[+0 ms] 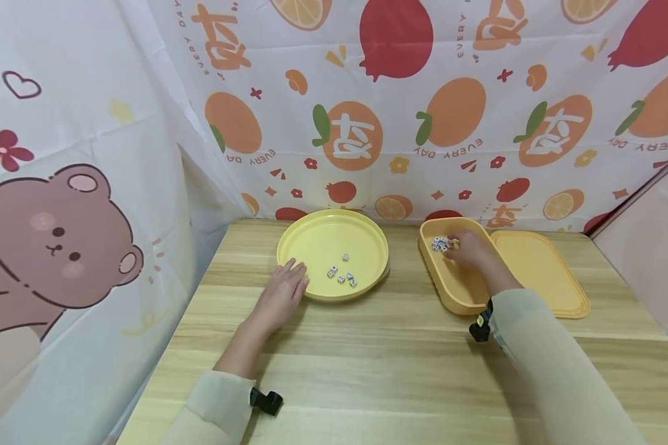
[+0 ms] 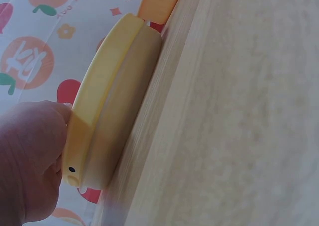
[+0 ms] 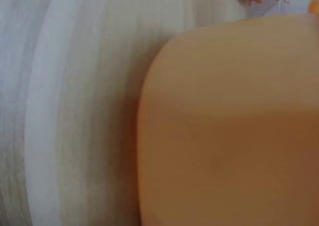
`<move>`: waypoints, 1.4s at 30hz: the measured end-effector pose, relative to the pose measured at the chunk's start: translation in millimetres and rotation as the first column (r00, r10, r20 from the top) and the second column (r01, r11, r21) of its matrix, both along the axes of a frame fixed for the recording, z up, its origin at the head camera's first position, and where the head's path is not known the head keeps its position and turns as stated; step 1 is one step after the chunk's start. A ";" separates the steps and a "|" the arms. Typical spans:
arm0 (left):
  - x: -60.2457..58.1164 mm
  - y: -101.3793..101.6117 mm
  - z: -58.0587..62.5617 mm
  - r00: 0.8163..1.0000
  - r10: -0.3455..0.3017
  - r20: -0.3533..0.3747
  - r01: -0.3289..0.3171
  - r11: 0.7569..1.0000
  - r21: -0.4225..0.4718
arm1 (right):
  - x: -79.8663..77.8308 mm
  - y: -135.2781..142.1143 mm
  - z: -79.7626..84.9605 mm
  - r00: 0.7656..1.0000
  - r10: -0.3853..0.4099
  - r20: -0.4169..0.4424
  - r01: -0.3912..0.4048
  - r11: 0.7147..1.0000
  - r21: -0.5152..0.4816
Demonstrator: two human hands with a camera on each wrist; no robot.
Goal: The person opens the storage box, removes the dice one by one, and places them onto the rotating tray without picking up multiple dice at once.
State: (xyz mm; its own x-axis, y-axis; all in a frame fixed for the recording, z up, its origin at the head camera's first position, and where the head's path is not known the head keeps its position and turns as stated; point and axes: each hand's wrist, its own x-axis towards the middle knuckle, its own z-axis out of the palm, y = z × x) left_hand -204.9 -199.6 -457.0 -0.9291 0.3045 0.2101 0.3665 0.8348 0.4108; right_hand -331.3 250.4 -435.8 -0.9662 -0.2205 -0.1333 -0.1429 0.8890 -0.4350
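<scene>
A round yellow tray lies on the table with several white dice in it. My left hand rests on its near left rim, fingers fairly straight; the left wrist view shows this hand against the side of the tray. To the right stands an orange rectangular box with a cluster of white dice at its far left end. Reaching into it, my right hand has its fingertips curled around a die beside that cluster. Only the box's outer wall fills the right wrist view; the hand is out of it.
A flat orange lid lies to the right of the box, close against it. The wood-grain table ends at a patterned fruit curtain behind, and a bear-print curtain hangs on the left.
</scene>
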 end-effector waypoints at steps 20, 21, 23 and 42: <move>0.6 0.5 -0.2 1.000 -0.004 -0.006 0.004 1.000 0.009 | 3.3 5.1 -7.7 0.998 -0.045 0.041 0.044 0.999 0.020; 0.6 0.6 -0.2 1.000 -0.004 -0.007 0.004 1.000 0.010 | 3.3 5.7 -8.2 0.998 -0.044 0.037 0.043 0.999 0.019; 0.8 0.6 -0.4 1.000 -0.003 -0.004 0.003 1.000 0.010 | 4.3 7.2 -9.1 0.998 -0.046 0.031 0.045 0.999 0.019; -0.2 -0.2 0.9 1.000 0.002 0.012 -0.002 1.000 -0.001 | 14.6 -12.3 6.6 0.998 -0.042 -0.045 0.037 0.993 -0.108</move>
